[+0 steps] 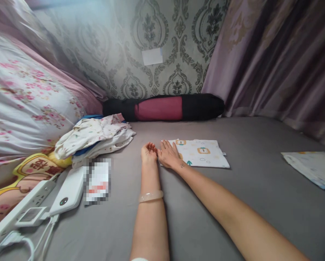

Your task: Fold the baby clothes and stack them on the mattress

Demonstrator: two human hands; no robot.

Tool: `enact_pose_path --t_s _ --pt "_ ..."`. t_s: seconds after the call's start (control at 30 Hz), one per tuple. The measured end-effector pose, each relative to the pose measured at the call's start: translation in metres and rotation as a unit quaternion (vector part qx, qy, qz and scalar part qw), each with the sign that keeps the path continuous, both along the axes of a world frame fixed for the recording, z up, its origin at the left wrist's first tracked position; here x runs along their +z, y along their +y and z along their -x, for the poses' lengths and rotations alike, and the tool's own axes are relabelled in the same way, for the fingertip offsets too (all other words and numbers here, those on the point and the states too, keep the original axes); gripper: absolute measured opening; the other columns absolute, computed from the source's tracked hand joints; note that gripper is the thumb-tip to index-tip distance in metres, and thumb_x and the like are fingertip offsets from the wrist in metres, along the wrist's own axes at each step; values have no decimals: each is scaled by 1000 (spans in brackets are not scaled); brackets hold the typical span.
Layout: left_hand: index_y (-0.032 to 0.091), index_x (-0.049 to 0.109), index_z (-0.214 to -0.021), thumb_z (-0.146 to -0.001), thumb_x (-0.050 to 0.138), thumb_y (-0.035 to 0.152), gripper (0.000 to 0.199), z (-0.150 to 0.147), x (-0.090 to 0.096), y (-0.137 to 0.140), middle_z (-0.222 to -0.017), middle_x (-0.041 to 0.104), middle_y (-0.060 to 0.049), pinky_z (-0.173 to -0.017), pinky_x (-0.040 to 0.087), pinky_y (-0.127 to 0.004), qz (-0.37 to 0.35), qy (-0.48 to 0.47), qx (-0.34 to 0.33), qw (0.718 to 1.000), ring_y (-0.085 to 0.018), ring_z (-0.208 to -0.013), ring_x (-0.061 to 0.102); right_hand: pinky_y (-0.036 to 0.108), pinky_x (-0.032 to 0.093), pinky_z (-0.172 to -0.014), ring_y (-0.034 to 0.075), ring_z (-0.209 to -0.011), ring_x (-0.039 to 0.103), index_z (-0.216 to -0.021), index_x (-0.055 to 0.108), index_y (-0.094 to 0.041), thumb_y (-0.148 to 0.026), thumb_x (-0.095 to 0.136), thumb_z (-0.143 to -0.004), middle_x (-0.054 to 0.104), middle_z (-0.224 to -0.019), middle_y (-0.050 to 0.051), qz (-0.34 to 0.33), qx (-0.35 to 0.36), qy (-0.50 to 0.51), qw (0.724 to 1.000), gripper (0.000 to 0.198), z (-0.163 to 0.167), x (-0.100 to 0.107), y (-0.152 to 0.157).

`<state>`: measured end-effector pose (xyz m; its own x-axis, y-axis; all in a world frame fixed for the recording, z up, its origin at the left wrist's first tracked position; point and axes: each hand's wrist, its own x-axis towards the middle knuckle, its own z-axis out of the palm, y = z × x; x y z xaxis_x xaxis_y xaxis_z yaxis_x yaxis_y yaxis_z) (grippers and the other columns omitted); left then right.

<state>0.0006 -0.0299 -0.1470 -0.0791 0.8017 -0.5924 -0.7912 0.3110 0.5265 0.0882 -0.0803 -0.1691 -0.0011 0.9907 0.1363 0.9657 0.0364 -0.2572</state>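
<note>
A folded white cloth (203,157) with orange and green prints lies flat on the grey bed sheet (119,235), a small tag at its right edge. My right hand (168,155) rests palm down on the cloth's left end, fingers stretched out. Just left of the cloth is my left hand (149,151), turned on its side with fingers loosely bent and nothing seen in them. The fingertips of my left hand are close to my right hand; whether they touch the cloth's edge I cannot tell. A pale bangle (151,196) circles my left forearm.
Crumpled clothes (97,134) are heaped at the left. Nearer stand a white power strip (23,208), a white power bank (70,192) with cables, and a blurred packet (97,181). Another folded cloth (312,165) lies far right. A black and red roll (162,108) lines the wall.
</note>
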Motion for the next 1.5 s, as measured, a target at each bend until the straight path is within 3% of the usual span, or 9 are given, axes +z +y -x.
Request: enact_pose_path --t_s 0.2,0.47,0.7,1.03,1.13,1.27,1.37,1.5 --pt "16 48 -66 -79 47 5 17 -1 3 -2 -61 48 3 -47 36 -13 -3 18 -6 1000 -4 -48 48 45 9 -114 23 -140 20 -144 32 -7 -36 16 -96 29 -152 12 12 10 41 999 58 -11 13 -5" --pt "17 48 -66 -79 48 6 16 -6 3 -3 -62 48 3 -46 36 -13 1 31 -8 999 -3 -47 47 48 7 -113 25 -141 18 -144 34 -13 -37 20 -96 28 -152 9 4 -13 -22 1000 55 -59 14 -33" --pt "16 50 -68 -77 48 6 13 -9 3 -4 -62 50 3 -47 36 -14 -3 55 -8 998 -3 -46 48 48 8 -113 23 -142 15 -146 31 -15 -39 20 -96 24 -154 8 24 -16 -21 999 56 -60 6 -36" --pt "15 56 -69 -75 55 10 8 -25 7 -11 -60 57 1 -47 36 -15 -70 138 -30 988 -6 -46 52 44 9 -114 19 -142 14 -148 27 -16 -39 15 -97 22 -155 6 46 -16 40 998 57 -74 16 -39" --pt "14 61 -72 -75 60 13 3 -36 8 -18 -65 63 -3 -52 40 -18 -173 196 -117 958 -10 -53 58 46 7 -114 21 -142 13 -147 29 -16 -37 16 -97 23 -154 7 23 -56 17 998 56 -92 20 -46" --pt "17 65 -70 -71 64 5 12 -56 2 -27 -70 64 -3 -60 42 -18 -308 303 -201 879 -13 -67 58 47 6 -114 23 -142 14 -146 31 -16 -37 19 -96 25 -154 9 36 -67 -34 997 55 -112 19 -57" --pt "20 65 -69 -65 64 -4 25 -66 -10 -30 -73 63 -2 -69 44 -18 -356 362 -215 834 -16 -79 57 48 7 -113 24 -142 16 -147 29 -19 -38 20 -96 26 -153 8 38 -61 -51 996 55 -116 14 -61" --pt "23 65 -74 -60 63 -8 34 -69 -24 -30 -80 63 -3 -78 47 -22 -392 366 -238 810 -21 -94 57 47 8 -113 24 -141 17 -147 29 -19 -37 21 -97 28 -152 8 26 -64 -54 996 54 -116 7 -61"
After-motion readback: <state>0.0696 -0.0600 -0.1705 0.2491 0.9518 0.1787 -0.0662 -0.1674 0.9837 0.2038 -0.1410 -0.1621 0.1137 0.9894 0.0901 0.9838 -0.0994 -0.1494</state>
